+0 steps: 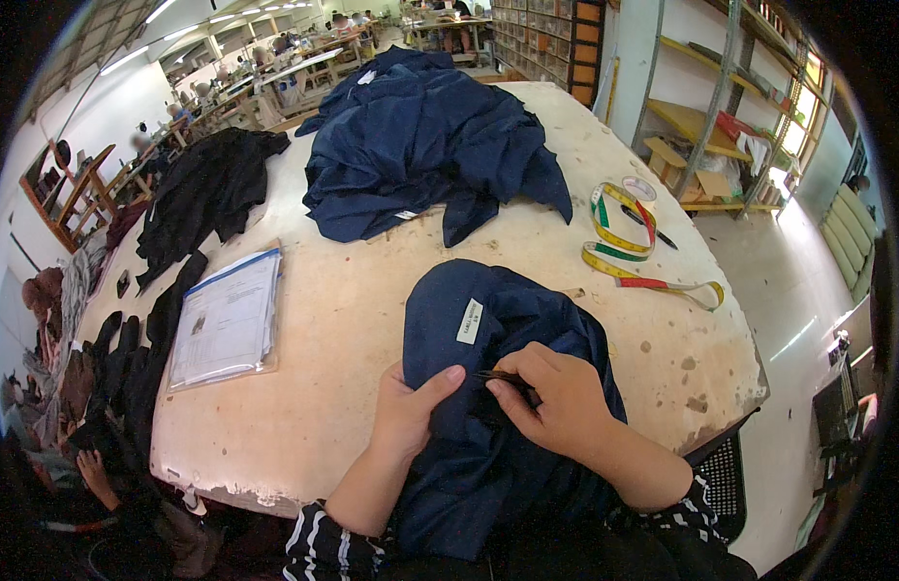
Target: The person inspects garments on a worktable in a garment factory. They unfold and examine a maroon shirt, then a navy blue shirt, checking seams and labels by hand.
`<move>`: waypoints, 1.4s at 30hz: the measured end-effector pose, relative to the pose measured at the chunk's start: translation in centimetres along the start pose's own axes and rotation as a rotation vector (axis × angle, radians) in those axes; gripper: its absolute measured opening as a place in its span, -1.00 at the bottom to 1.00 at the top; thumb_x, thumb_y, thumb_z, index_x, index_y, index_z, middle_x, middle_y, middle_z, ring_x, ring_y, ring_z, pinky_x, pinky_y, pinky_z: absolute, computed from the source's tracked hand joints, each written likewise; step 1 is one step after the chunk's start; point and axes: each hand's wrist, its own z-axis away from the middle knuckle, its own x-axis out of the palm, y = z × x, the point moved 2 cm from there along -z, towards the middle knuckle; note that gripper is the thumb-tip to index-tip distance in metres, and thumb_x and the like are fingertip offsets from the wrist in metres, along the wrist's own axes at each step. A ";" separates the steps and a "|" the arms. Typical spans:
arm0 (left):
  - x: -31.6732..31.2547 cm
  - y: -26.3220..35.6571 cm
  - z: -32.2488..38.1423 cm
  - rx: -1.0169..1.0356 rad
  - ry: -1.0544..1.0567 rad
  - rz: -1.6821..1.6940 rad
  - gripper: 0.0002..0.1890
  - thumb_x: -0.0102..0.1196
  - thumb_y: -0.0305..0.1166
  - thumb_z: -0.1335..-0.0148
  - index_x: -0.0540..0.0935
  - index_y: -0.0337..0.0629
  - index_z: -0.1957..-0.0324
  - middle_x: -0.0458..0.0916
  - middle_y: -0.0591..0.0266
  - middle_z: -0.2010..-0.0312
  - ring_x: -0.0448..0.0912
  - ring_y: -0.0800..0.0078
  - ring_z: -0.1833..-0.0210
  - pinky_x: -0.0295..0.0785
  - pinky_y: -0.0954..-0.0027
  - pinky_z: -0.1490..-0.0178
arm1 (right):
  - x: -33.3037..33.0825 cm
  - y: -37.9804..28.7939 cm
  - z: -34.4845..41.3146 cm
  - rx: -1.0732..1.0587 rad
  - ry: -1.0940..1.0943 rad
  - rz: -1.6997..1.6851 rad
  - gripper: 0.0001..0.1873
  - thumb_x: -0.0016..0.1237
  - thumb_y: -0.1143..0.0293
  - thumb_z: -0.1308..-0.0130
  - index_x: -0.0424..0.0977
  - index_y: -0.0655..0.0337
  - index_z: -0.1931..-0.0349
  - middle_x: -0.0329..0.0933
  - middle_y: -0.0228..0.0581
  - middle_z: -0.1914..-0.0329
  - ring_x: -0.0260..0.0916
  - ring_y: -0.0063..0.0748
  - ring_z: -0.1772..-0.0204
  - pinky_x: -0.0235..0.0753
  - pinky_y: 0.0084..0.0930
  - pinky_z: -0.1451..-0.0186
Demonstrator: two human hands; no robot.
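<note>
A navy blue garment (449,465) hangs over the near edge of the table and down into my lap. My left hand (409,407) pinches its left side, thumb on top and fingers beneath the cloth. In my right hand (566,396) are small dark thread snips (513,378), partly hidden by the fingers. Their tips point left and lie at the fabric, close to my left thumb. A white label (469,322) with writing sits on the garment just above both hands.
A heap of navy garments (428,138) covers the table's (333,421) far side. Black garments (202,189) and a plastic document sleeve (228,319) lie left. Rightward are a tape measure (600,224), a pen (666,238) and a tape roll (640,189). Another person's hand (95,472) shows lower left.
</note>
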 end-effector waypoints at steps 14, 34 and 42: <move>-0.2 0.0 0.0 -0.002 0.010 -0.021 -0.70 0.25 -0.50 0.01 0.54 -0.39 0.20 0.59 0.10 0.27 0.56 0.46 0.28 0.46 0.44 0.13 | -0.1 0.1 0.1 -0.073 0.039 0.050 -0.87 0.05 0.33 -0.06 0.40 0.08 0.41 0.36 -0.29 0.55 0.39 -0.26 0.56 0.35 -0.41 0.55; -0.2 -0.2 0.1 0.016 -0.011 -0.054 -0.73 0.22 -0.52 -0.01 0.55 -0.37 0.21 0.59 0.13 0.26 0.55 0.50 0.27 0.45 0.47 0.13 | 0.5 0.3 0.1 -0.038 0.014 -0.089 -0.87 0.05 0.33 -0.09 0.41 0.11 0.40 0.40 -0.28 0.53 0.42 -0.25 0.54 0.36 -0.42 0.53; -0.3 0.0 0.0 0.060 -0.021 -0.168 -0.74 0.21 -0.53 -0.02 0.56 -0.36 0.20 0.60 0.16 0.28 0.54 0.53 0.27 0.44 0.48 0.14 | 1.2 0.1 0.4 0.079 -0.040 -0.273 -0.86 0.06 0.40 -0.10 0.40 0.21 0.40 0.41 -0.22 0.52 0.41 -0.34 0.50 0.36 -0.55 0.45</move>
